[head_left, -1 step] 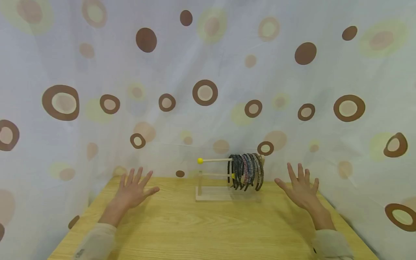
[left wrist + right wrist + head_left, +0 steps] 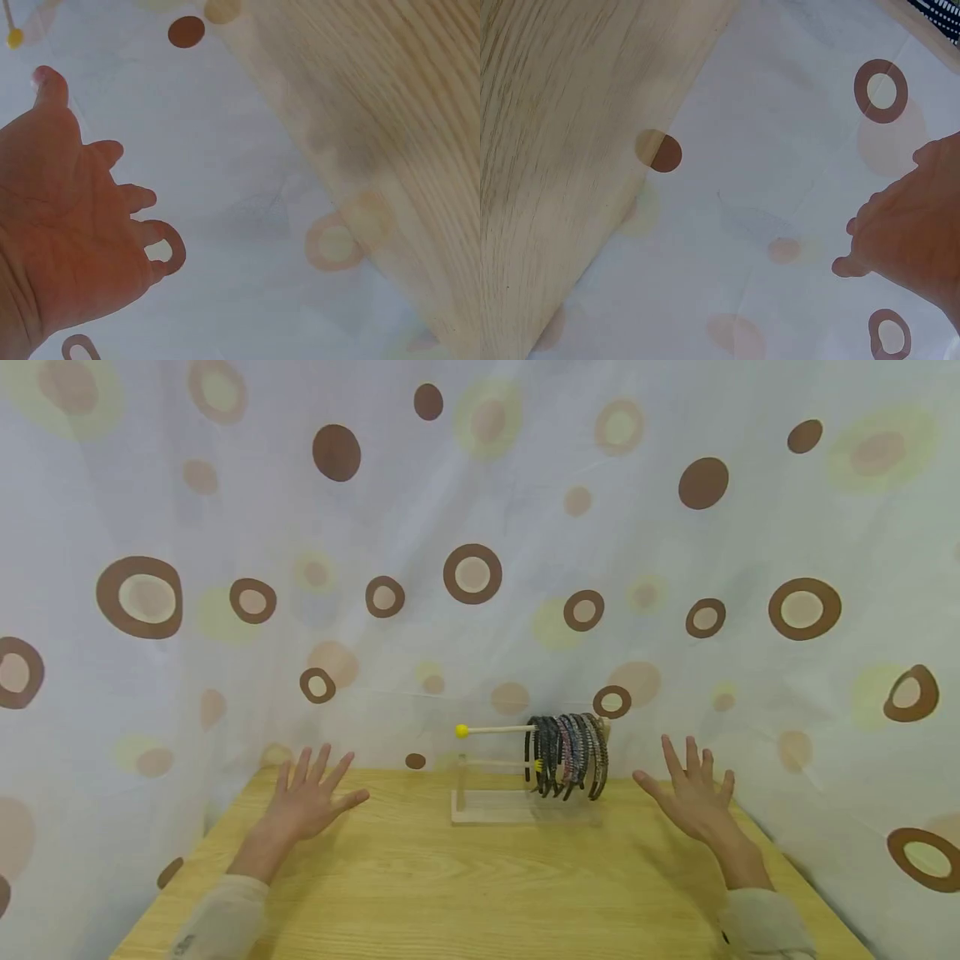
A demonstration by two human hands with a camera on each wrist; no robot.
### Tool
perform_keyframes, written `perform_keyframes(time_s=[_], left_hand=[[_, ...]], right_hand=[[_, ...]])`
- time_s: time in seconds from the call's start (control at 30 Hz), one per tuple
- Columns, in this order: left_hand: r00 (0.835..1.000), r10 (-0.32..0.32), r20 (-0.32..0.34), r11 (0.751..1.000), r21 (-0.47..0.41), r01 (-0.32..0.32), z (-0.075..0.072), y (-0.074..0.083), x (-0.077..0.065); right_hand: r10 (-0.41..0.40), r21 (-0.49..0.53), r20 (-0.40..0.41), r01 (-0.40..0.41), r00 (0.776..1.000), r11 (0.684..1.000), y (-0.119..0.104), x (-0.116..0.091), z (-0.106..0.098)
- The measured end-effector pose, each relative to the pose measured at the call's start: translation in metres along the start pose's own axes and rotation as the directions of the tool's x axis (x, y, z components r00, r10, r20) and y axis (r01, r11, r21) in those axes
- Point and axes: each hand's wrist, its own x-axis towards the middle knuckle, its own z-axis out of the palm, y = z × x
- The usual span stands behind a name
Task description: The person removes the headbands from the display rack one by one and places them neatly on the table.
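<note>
My left hand [image 2: 306, 806] is held over the left side of the table with its fingers spread, holding nothing. Over the right side, my right hand [image 2: 696, 800] is spread the same way, also with nothing in it. Between them, towards the back, stands a rack with a pale base [image 2: 491, 808] and light rods, one tipped with a yellow ball [image 2: 462, 732]. Several patterned headbands [image 2: 573, 752] hang side by side at the rack's right end. The left wrist view catches a yellow rod tip [image 2: 15, 37] beyond the thumb.
The wood-grain table [image 2: 450, 893] reaches back to a white curtain [image 2: 525, 652] printed with brown and pale circles, which also lines both sides. A strip of black-and-white pattern [image 2: 939, 16] shows in the right wrist view's top corner.
</note>
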Motion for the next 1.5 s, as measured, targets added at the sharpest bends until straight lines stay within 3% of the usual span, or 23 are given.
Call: perform_keyframes(time_s=[0.07,0.17,0.23,0.3,0.4,0.5,0.6,0.67,0.83,0.93,1.0,1.17,1.33,1.5], left_hand=[[1.0,0.017,-0.023,1.0,-0.014,-0.017,0.0,0.005,0.003],[0.993,0.06,-0.104,0.995,-0.067,-0.067,-0.001,0.024,0.012],[0.978,0.106,-0.182,0.987,-0.098,-0.125,-0.001,0.045,0.023],[0.959,0.148,-0.242,0.969,-0.157,-0.19,0.001,0.07,0.035],[0.94,0.192,-0.282,0.927,-0.261,-0.268,0.012,0.108,0.052],[0.946,0.189,-0.262,0.876,-0.391,-0.283,0.025,0.145,0.066],[0.956,0.172,-0.24,0.819,-0.504,-0.274,0.038,0.176,0.084],[0.963,0.136,-0.231,0.773,-0.583,-0.249,0.046,0.194,0.094],[0.984,0.016,-0.176,0.612,-0.777,-0.149,0.061,0.231,0.111],[0.988,-0.036,-0.153,0.542,-0.833,-0.109,0.069,0.247,0.117],[0.985,-0.053,-0.167,0.525,-0.843,-0.115,0.073,0.254,0.122],[0.967,-0.066,-0.247,0.522,-0.834,-0.177,0.074,0.267,0.121],[0.96,-0.105,-0.261,0.497,-0.85,-0.177,0.069,0.269,0.118],[0.959,-0.139,-0.246,0.473,-0.868,-0.154,0.066,0.265,0.116]], right_hand=[[-0.013,0.035,-0.02,0.014,1.0,0.999,-0.001,0.005,0.002],[-0.023,0.212,-0.034,0.03,0.999,0.977,-0.005,0.012,0.0],[-0.026,0.38,-0.038,0.038,0.999,0.924,-0.012,0.019,-0.002],[-0.013,0.542,-0.033,0.029,0.999,0.84,-0.019,0.023,-0.003],[-0.003,0.675,-0.032,0.024,0.999,0.737,-0.028,0.034,0.003],[-0.007,0.753,0.004,0.002,1.0,0.658,-0.036,0.044,0.01],[-0.039,0.792,0.047,-0.013,0.998,0.611,-0.04,0.057,0.014],[-0.049,0.8,0.062,-0.02,0.997,0.599,-0.041,0.065,0.016],[-0.038,0.813,0.067,-0.032,0.997,0.582,-0.039,0.077,0.021],[-0.013,0.818,0.071,-0.051,0.997,0.573,-0.036,0.08,0.022],[0.007,0.82,0.067,-0.059,0.998,0.569,-0.035,0.082,0.021],[0.033,0.815,0.041,-0.052,0.999,0.578,-0.038,0.076,0.019],[0.059,0.811,0.009,-0.042,0.998,0.584,-0.043,0.076,0.026],[0.143,0.837,0.0,-0.078,0.99,0.541,-0.047,0.077,0.038]])
